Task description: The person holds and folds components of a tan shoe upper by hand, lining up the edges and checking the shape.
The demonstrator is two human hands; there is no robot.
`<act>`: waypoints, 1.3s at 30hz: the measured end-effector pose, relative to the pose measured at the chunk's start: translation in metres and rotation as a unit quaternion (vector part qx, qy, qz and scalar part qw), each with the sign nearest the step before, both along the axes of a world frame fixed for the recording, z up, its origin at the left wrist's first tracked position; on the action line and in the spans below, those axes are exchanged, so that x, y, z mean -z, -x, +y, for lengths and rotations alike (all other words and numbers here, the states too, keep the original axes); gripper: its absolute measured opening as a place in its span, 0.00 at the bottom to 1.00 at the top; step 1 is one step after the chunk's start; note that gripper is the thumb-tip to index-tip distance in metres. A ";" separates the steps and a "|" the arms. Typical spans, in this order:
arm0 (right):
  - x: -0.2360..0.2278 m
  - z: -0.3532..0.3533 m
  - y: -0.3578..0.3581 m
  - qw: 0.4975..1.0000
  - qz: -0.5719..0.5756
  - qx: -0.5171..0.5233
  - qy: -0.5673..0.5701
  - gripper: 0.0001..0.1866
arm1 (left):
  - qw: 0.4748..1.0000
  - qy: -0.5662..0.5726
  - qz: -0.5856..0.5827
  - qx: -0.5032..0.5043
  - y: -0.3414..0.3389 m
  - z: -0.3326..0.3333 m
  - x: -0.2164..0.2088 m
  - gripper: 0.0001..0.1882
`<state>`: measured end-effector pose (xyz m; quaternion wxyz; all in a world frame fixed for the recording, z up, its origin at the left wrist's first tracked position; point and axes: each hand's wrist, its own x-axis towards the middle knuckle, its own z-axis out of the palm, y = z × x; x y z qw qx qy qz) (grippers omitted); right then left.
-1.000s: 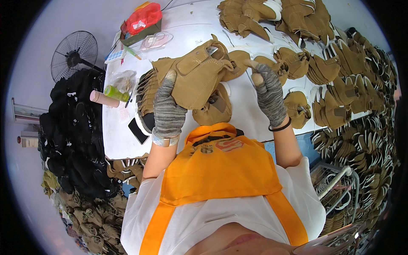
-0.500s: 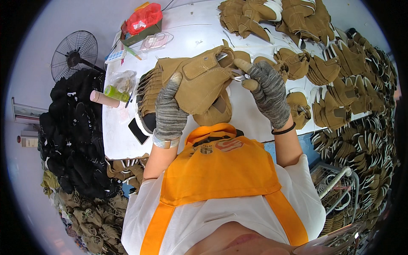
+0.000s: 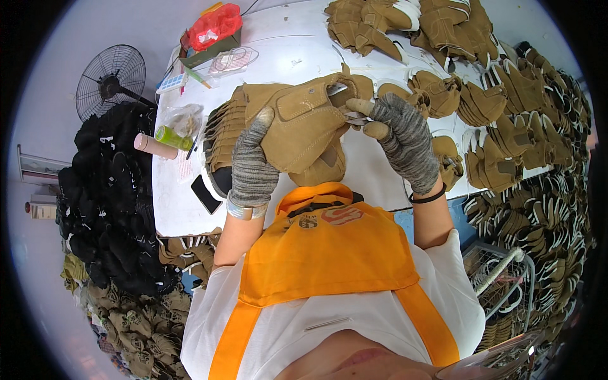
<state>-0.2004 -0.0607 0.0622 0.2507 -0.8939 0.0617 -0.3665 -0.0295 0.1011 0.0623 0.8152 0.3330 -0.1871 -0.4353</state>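
My left hand (image 3: 255, 161), in a grey knit glove with bare fingertips, is closed on the side of a brown suede shoe upper (image 3: 303, 125) with pale stitching. The upper is held above the table, over other brown uppers stacked on their sides (image 3: 226, 123). At its right end is my right hand (image 3: 406, 140), gloved alike, thumb and fingers pinched on a small silver metal tool (image 3: 356, 119). Its tip lies against the upper's edge; its full shape is hidden by the fingers. Another brown upper (image 3: 324, 166) shows underneath.
Brown uppers (image 3: 497, 95) stand in rows on the right of the white table (image 3: 278, 60). At left are a phone (image 3: 206, 194), a pink bottle (image 3: 155, 147), a green bottle (image 3: 173, 139) and a box with a red bag (image 3: 214, 30). A fan (image 3: 110, 85) stands beyond black piled goods (image 3: 111, 190).
The right end of the held upper has dipped and turned slightly. My right hand has shifted a little right and down with the metal tool; my left hand keeps its grip.
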 end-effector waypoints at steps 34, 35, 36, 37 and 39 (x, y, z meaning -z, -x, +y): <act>0.028 0.016 -0.012 0.991 -0.115 0.070 -0.011 0.14 | 0.943 -0.011 0.266 0.202 -0.001 -0.006 0.016 0.19; 0.026 0.020 -0.013 0.986 -0.136 0.060 -0.081 0.15 | 0.944 -0.012 0.265 0.198 -0.001 -0.007 0.016 0.19; 0.025 0.023 -0.014 0.975 -0.156 0.051 -0.151 0.15 | 0.945 -0.012 0.263 0.195 -0.001 -0.007 0.015 0.19; 0.026 0.022 -0.016 0.971 -0.173 0.048 -0.157 0.15 | 0.943 -0.008 0.271 0.190 -0.002 -0.007 0.017 0.19; 0.029 0.019 -0.019 0.963 -0.205 0.041 -0.168 0.16 | 0.940 0.002 0.288 0.182 -0.006 -0.008 0.023 0.19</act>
